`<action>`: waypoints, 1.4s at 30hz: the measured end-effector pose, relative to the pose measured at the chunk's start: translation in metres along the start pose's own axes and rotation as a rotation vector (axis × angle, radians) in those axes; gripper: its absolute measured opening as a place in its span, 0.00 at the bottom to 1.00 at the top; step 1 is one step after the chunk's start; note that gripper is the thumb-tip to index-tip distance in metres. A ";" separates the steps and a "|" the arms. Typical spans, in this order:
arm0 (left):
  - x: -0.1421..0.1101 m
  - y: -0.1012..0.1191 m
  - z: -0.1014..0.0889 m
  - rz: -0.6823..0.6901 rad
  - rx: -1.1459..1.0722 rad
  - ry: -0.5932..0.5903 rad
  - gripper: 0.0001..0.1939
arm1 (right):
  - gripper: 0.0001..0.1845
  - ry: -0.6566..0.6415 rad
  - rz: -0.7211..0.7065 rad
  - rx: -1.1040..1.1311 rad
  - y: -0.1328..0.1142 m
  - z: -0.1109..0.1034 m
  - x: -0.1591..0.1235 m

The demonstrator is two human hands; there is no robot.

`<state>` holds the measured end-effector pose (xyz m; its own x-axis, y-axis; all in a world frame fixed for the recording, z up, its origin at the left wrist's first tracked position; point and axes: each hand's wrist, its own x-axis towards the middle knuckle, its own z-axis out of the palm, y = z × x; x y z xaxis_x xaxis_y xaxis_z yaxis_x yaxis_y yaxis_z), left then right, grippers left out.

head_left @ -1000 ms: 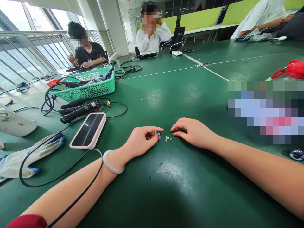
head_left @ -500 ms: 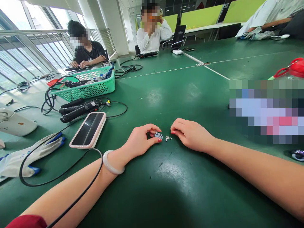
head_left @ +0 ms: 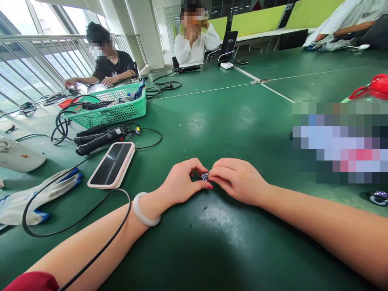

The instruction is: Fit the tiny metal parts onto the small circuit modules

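My left hand point(head_left: 182, 182) rests on the green table point(head_left: 212, 121), fingers pinched round a small blue-grey part point(head_left: 205, 176). My right hand point(head_left: 238, 180) is curled beside it, its fingertips meeting the left ones at that same part. The little metal piece that lay next to the part is now hidden under my right fingers. A pale bangle point(head_left: 144, 210) sits on my left wrist.
A pink-cased phone point(head_left: 111, 164) lies left of my hands, with black tools point(head_left: 97, 141), cables and a green basket point(head_left: 112, 107) behind it. White gloves point(head_left: 36, 196) lie at far left. A red-lidded bottle point(head_left: 371, 89) stands at right. Three people sit at the far side.
My right hand has slid left over the small metal piece, and both hands' fingertips have come together on the blue-grey part. The person at far left has stretched an arm out.
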<state>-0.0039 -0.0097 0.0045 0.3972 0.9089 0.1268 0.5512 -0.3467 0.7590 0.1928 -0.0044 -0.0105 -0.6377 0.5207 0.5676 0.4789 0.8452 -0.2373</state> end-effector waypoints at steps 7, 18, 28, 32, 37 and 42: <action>0.000 -0.001 -0.001 0.002 0.017 -0.009 0.14 | 0.11 -0.033 -0.002 -0.064 0.000 0.001 0.000; 0.002 -0.004 -0.001 -0.094 0.041 0.012 0.12 | 0.10 -0.191 0.182 -0.045 0.011 -0.004 -0.005; 0.002 -0.007 -0.001 -0.101 0.064 0.019 0.09 | 0.10 -0.250 0.211 -0.029 0.011 0.001 -0.003; 0.002 -0.007 0.000 -0.121 0.036 0.035 0.12 | 0.10 -0.156 0.180 -0.022 0.009 -0.002 -0.004; 0.002 -0.005 0.000 -0.138 0.028 0.047 0.15 | 0.11 -0.055 0.091 -0.076 0.008 -0.001 -0.004; 0.002 -0.004 0.000 -0.119 0.020 0.042 0.16 | 0.12 0.023 -0.044 -0.230 0.008 -0.002 -0.004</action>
<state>-0.0057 -0.0063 0.0018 0.2971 0.9527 0.0635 0.6076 -0.2399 0.7571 0.1999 0.0003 -0.0132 -0.6479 0.4790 0.5922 0.5776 0.8158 -0.0280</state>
